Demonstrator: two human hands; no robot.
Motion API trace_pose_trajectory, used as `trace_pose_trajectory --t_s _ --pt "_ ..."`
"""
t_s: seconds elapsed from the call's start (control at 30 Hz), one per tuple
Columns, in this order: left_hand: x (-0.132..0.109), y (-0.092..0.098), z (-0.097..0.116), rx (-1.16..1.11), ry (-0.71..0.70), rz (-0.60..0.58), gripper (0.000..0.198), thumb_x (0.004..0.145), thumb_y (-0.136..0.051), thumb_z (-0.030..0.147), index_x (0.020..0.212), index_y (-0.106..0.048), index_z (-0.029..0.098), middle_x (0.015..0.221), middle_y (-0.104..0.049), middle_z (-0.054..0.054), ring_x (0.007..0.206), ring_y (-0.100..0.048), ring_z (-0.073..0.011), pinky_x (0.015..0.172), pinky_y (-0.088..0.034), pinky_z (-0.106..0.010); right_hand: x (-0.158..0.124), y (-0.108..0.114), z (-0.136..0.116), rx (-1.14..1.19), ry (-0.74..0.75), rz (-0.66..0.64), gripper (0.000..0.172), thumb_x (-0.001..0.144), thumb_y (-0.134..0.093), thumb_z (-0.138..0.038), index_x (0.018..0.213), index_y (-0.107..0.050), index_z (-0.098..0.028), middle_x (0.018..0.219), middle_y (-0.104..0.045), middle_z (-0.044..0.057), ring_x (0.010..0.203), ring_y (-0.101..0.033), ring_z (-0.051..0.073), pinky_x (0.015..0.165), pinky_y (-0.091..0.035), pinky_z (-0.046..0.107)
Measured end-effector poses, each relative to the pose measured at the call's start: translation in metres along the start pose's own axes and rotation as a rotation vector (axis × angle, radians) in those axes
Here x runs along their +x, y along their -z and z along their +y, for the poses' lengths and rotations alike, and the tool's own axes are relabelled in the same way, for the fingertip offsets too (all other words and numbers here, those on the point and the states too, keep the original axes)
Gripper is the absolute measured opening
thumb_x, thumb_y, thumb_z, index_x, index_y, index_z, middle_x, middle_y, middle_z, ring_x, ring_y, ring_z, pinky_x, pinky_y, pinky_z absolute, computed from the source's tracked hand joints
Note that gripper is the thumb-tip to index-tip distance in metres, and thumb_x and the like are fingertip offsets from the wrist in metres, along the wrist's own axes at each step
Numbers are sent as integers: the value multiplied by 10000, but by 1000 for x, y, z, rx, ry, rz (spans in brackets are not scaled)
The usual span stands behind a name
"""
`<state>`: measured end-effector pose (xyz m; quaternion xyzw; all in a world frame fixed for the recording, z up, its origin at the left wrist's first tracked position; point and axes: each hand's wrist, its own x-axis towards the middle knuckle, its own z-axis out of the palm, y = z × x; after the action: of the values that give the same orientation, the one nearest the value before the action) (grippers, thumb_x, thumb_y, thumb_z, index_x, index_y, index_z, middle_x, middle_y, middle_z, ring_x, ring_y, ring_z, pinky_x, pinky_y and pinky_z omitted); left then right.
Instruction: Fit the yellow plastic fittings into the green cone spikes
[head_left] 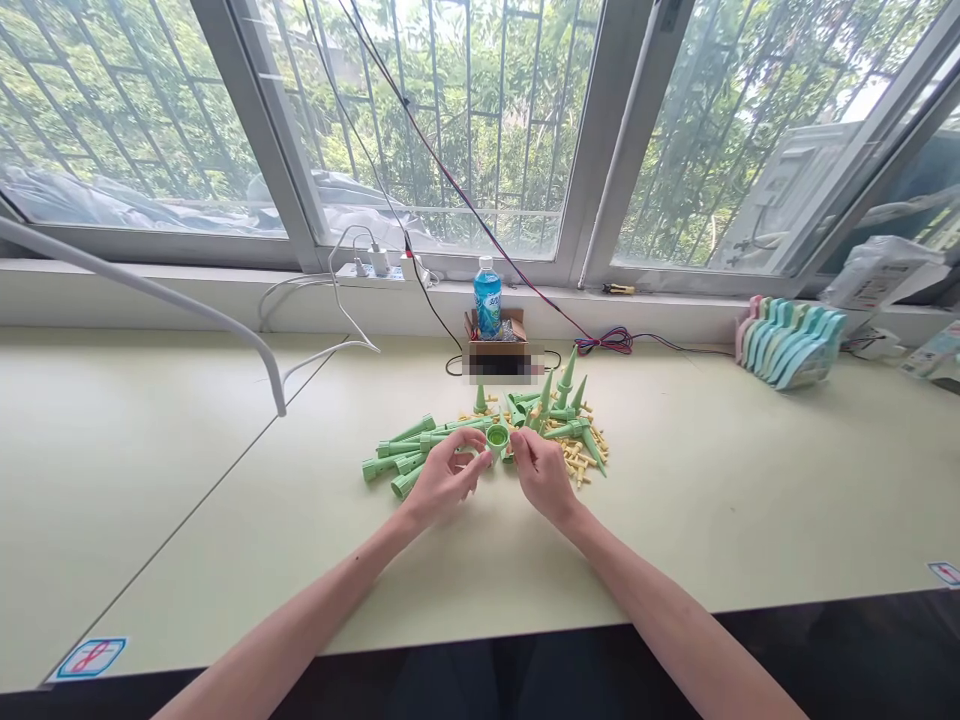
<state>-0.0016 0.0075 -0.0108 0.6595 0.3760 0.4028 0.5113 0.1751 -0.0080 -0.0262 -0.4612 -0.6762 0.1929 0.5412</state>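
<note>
Barred windows [450, 110] span the background, with green foliage behind the glass. Below them, a pale desk [675, 520] runs across the whole view, a thin seam crossing its left side. Toward its far right edge stands a row of pink and turquoise shapes [791, 345], packed side by side. Near the middle of the desk, green tubes [397, 449] lie in a loose heap to the left, while green cones [567, 380] gather to the right, some upright, some toppled.

Between these 2 groups are 2 bare hands. The left hand [450, 472] is half curled, thumb and fingertips closed on the left side of a green cup-ended piece. The right hand [544, 475] is curled tighter, its thumb at the right side of that piece; I cannot tell whether it grips anything. Behind them, a blue bottle [488, 305] stands at a small cardboard box [516, 348]. The green cup-ended piece [497, 440] is between the hands, its round opening facing up toward the viewer. Smallest are the yellow pegs [579, 466], scattered among and beside the cones.
</note>
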Motion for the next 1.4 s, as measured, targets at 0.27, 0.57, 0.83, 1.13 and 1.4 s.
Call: trace_pose_trajectory --t_s 0.27,0.57,0.83,1.13,1.4 --pt "3 2 1 -176 163 -168 622 910 -491 683 739 -657 108 716 -624 -67 475 -516 -102 394 -394 -214 -1 2 -1 -41 52 -71 409 1056 -350 -434 759 -512 -203 619 -476 -22 541 -389 120 543 -326 242" --pt "0 2 1 -191 217 -218 586 889 -526 678 761 -626 115 707 -611 -61 488 -512 -104 407 -409 -211 -3 3 3 -37 57 -140 407 1047 -376 -415 700 -433 -210 590 -479 -31 498 -374 104 519 -305 230" --pt "-3 6 6 -81 107 -231 419 883 -631 562 854 -593 146 570 -533 21 460 -483 -97 462 -405 -220 -1 5 3 -71 37 -149 467 1034 -344 -493 655 -311 -223 552 -339 -51 488 -271 104 485 -251 247" --pt "-3 5 4 65 -22 -193 331 888 -649 465 1046 -629 174 838 -574 -21 594 -542 -108 442 -447 -198 -2 5 3 -85 25 -174 461 1041 -350 -455 650 -390 -213 548 -445 -29 470 -347 105 492 -272 251" --pt "-3 2 -5 212 -168 -106 267 902 -629 442 1026 -672 210 1183 -513 -82 689 -562 -105 596 -572 -257 1 5 4 -110 -24 -202 512 1045 -321 -491 639 -444 -203 556 -504 -6 472 -406 112 511 -292 260"
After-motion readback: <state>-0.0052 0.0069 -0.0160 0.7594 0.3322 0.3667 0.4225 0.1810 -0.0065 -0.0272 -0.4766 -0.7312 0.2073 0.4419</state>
